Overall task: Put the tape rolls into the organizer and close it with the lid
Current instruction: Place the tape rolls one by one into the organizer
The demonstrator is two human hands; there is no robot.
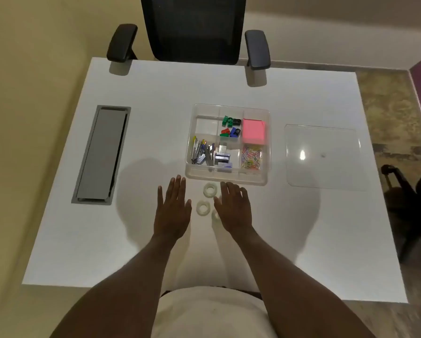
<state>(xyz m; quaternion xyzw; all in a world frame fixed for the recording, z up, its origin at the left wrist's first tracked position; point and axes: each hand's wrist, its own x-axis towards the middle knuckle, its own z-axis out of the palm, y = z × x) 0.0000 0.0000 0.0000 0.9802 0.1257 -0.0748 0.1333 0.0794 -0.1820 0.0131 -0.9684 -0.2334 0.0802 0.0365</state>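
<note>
Tape rolls lie on the white table (229,93) just in front of the clear organizer (265,147): one roll (210,190) nearest the organizer's front wall, a second roll (202,207) a little closer to the person, and a third roll (215,215) mostly hidden under the edge of the right hand (232,207). None is in the organizer yet.

Both hands hover flat, palms down, fingers spread and extended, gripping nothing. The left hand (172,211) sits just left of the rolls, apart from them; the right hand overlaps the third roll in view, though whether it touches it is unclear.

Inside the organizer, the far-left compartment (205,126) looks empty, while others hold sharpeners (231,128), a pink note pad (253,131), staplers and staples (209,154) and coloured paper clips (251,157). The lid (322,157) lies flat well to the right.

The step in hand appears to be the first pickup. It would go best to pinch each roll across its ring, lift it clear over the front wall and carry it past the stapler compartment to the empty one. Laying the rolls flat should let the lid seat evenly.
</note>
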